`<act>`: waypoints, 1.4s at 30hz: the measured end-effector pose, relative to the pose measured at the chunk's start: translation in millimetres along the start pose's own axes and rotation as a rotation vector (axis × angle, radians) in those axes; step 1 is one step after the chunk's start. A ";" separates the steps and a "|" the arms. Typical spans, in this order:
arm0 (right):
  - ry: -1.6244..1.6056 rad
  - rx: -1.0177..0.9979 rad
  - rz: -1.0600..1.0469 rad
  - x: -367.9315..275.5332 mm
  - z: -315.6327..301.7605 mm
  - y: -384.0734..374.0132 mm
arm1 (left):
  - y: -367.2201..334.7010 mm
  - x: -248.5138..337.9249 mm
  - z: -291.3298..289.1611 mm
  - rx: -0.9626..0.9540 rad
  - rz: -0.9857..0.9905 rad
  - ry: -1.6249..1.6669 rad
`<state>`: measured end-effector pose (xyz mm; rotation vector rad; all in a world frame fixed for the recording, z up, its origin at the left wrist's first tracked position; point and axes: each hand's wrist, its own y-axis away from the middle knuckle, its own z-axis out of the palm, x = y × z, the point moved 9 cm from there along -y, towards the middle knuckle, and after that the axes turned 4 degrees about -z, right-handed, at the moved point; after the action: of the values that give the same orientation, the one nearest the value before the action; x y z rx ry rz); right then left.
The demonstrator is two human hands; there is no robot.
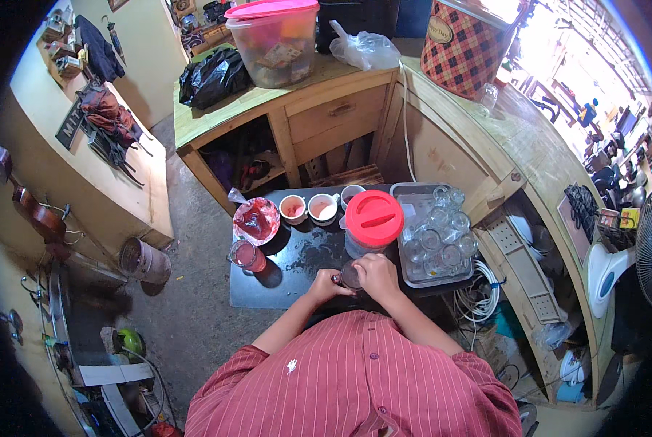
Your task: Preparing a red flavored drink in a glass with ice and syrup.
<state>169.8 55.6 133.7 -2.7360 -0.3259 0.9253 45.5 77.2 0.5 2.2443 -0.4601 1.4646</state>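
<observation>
At the near edge of a low black table [304,271], my left hand [329,287] and my right hand [375,277] are closed around a small drinking glass [350,275]. The glass looks dark through its round mouth. Just beyond my right hand stands a clear plastic pitcher with a red lid [374,216]. To the left, a glass mug of red drink [247,256] stands below an opened bag of red, wet contents [256,220]. Two white cups [292,210] with pinkish contents and a third cup [352,195], partly hidden behind the pitcher, line the far edge.
A grey tray [406,271] of several clear glasses [442,231] sits at the table's right. A curved wooden counter [326,93] wraps around the far and right sides, bearing a lidded plastic tub [276,47] and a checkered bucket [463,51]. Coiled white cable [486,297] lies below right.
</observation>
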 end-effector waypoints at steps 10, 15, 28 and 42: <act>0.098 -0.098 0.009 1.2 6.0 0.9 | 0.0 2.5 -1.4 -0.005 -0.003 -0.014; 0.173 -0.136 0.062 5.8 8.3 3.5 | 1.3 8.8 -2.3 0.034 0.070 0.087; 0.067 -0.088 0.033 5.8 0.3 2.3 | -1.3 -2.9 0.7 -0.002 0.026 0.038; 0.026 -0.141 0.010 6.9 4.1 4.4 | 1.1 6.1 0.6 -0.010 -0.018 0.009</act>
<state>173.2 54.0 125.3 -2.8770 -0.3872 0.9012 47.8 75.6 6.0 2.2280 -0.4420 1.4594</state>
